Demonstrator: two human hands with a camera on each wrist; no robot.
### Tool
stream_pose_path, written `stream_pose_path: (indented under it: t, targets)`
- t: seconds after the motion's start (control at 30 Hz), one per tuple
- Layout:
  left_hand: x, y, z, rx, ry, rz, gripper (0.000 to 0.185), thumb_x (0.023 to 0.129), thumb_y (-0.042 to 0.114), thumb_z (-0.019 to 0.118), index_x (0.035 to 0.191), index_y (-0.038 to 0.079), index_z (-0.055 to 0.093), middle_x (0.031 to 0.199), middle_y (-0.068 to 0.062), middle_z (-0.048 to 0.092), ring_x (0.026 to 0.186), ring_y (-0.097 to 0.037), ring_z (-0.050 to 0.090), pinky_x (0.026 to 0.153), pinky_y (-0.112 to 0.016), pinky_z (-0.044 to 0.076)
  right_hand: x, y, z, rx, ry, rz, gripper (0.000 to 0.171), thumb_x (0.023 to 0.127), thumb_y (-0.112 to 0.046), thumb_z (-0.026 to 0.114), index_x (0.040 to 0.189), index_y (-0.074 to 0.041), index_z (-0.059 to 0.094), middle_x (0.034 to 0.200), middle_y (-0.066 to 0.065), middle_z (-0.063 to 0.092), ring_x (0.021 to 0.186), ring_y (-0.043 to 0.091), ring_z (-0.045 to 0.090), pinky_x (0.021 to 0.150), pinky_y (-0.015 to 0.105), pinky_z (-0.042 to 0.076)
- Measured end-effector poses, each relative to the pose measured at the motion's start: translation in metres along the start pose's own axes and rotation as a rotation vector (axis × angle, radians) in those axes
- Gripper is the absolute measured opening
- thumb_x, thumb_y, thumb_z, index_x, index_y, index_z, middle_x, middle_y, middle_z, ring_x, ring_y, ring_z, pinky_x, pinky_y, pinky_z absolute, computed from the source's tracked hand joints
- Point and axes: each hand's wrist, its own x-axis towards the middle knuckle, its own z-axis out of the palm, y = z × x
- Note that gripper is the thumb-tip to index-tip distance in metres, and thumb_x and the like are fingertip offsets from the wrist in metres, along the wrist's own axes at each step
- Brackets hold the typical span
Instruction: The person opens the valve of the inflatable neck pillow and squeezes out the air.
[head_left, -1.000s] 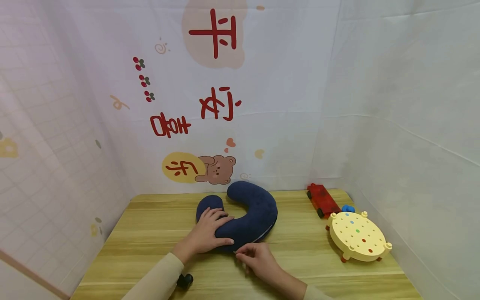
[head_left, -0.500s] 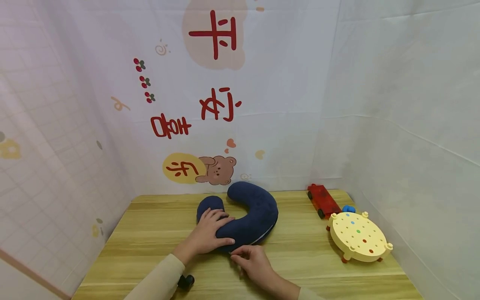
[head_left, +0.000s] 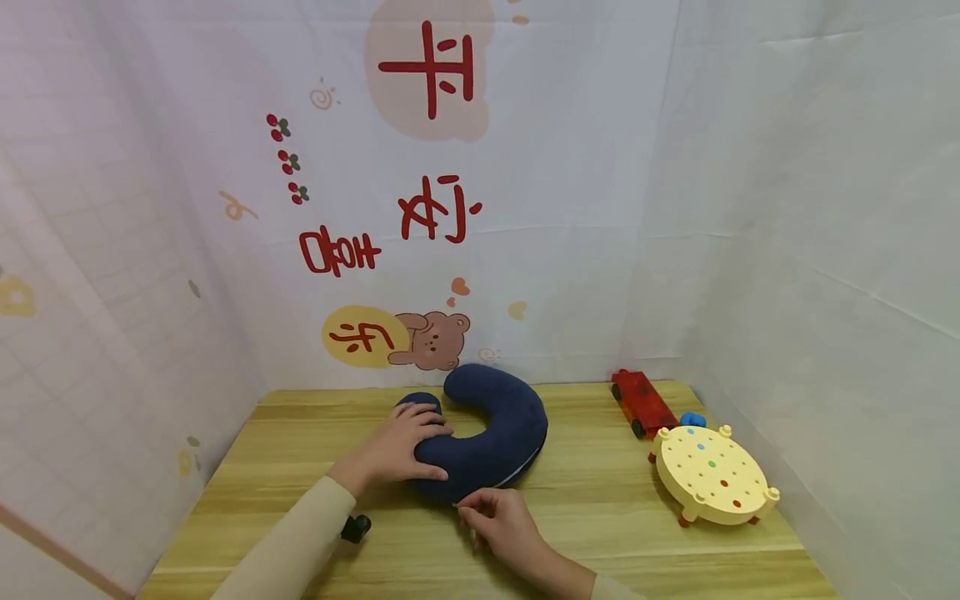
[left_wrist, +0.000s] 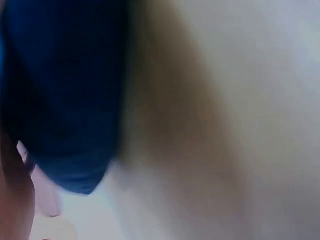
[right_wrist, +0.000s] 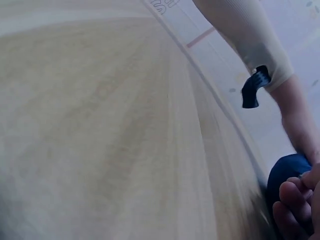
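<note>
A navy U-shaped neck pillow (head_left: 498,433) lies on the wood-grain table, its curve toward the front right. My left hand (head_left: 401,446) grips its left arm, fingers over the top and thumb spread along the near side. Along the outer lower seam runs a pale zipper line (head_left: 521,473). At the seam's near end my right hand (head_left: 498,521) pinches the small zipper pull, mostly hidden by thumb and forefinger. In the right wrist view, curled fingers (right_wrist: 295,200) sit against the pillow (right_wrist: 282,175). The left wrist view shows dark blue fabric (left_wrist: 65,90) up close.
At the table's right stands a round pale-yellow pegged toy (head_left: 712,475) with coloured dots. Behind it are a red toy car (head_left: 643,404) and a small blue piece (head_left: 692,419). Printed white cloth (head_left: 570,208) encloses the table. A black wrist mount (head_left: 356,527) hangs below the left sleeve.
My right hand has moved left along the pillow's lower seam, pinching throughout. The left hand and pillow have shifted slightly left in the last half second.
</note>
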Motion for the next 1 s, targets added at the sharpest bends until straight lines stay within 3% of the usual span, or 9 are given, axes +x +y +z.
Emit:
stream_pose_path:
  t: [0.17, 0.33, 0.63, 0.77, 0.9, 1.0]
  targets:
    - [-0.004, 0.000, 0.010, -0.055, 0.012, -0.038, 0.081, 0.090, 0.085, 0.068, 0.143, 0.024, 0.073, 0.146, -0.002, 0.065, 0.156, -0.037, 0.041, 0.129, -0.075, 0.015, -0.002, 0.001, 0.003, 0.014, 0.005, 0.029, 0.010, 0.105, -0.010, 0.077, 0.105, -0.002, 0.083, 0.086, 0.012, 0.078, 0.054, 0.011, 0.065, 0.052, 0.018, 0.050]
    - [-0.003, 0.007, 0.015, -0.072, 0.067, -0.082, 0.081, 0.089, 0.083, 0.071, 0.143, 0.023, 0.073, 0.146, -0.002, 0.064, 0.154, -0.037, 0.043, 0.130, -0.074, 0.014, -0.003, 0.002, 0.006, 0.032, 0.024, 0.034, 0.010, 0.104, -0.009, 0.077, 0.105, -0.001, 0.083, 0.087, 0.013, 0.078, 0.054, 0.009, 0.063, 0.052, 0.019, 0.051]
    - [-0.005, 0.011, 0.015, -0.068, 0.061, -0.092, 0.081, 0.089, 0.082, 0.072, 0.144, 0.022, 0.073, 0.146, -0.004, 0.065, 0.153, -0.038, 0.044, 0.129, -0.074, 0.015, -0.004, 0.005, 0.014, 0.032, 0.046, 0.037, 0.010, 0.104, -0.005, 0.075, 0.106, 0.001, 0.082, 0.089, 0.008, 0.079, 0.053, 0.007, 0.062, 0.053, 0.020, 0.054]
    - [-0.005, 0.008, 0.013, -0.061, 0.050, -0.071, 0.080, 0.091, 0.082, 0.070, 0.146, 0.023, 0.072, 0.149, -0.004, 0.063, 0.156, -0.038, 0.041, 0.130, -0.074, 0.013, -0.004, 0.004, 0.008, -0.023, 0.027, 0.029, 0.011, 0.106, -0.010, 0.075, 0.109, -0.003, 0.083, 0.089, 0.004, 0.079, 0.058, 0.006, 0.065, 0.055, 0.021, 0.054]
    - [-0.004, 0.006, 0.010, -0.073, 0.033, -0.050, 0.079, 0.093, 0.080, 0.070, 0.146, 0.022, 0.072, 0.151, -0.004, 0.063, 0.157, -0.038, 0.040, 0.129, -0.075, 0.012, -0.007, 0.003, -0.008, -0.185, 0.068, -0.085, 0.009, 0.106, -0.015, 0.076, 0.109, -0.009, 0.083, 0.093, 0.000, 0.079, 0.075, 0.003, 0.068, 0.065, 0.023, 0.058]
    - [-0.003, 0.006, 0.008, -0.085, 0.019, -0.044, 0.079, 0.092, 0.079, 0.071, 0.146, 0.021, 0.073, 0.151, -0.006, 0.063, 0.156, -0.038, 0.041, 0.130, -0.074, 0.012, -0.009, 0.004, -0.026, -0.374, 0.134, -0.282, 0.007, 0.102, -0.009, 0.081, 0.108, -0.011, 0.080, 0.099, 0.000, 0.077, 0.087, 0.005, 0.069, 0.074, 0.024, 0.060]
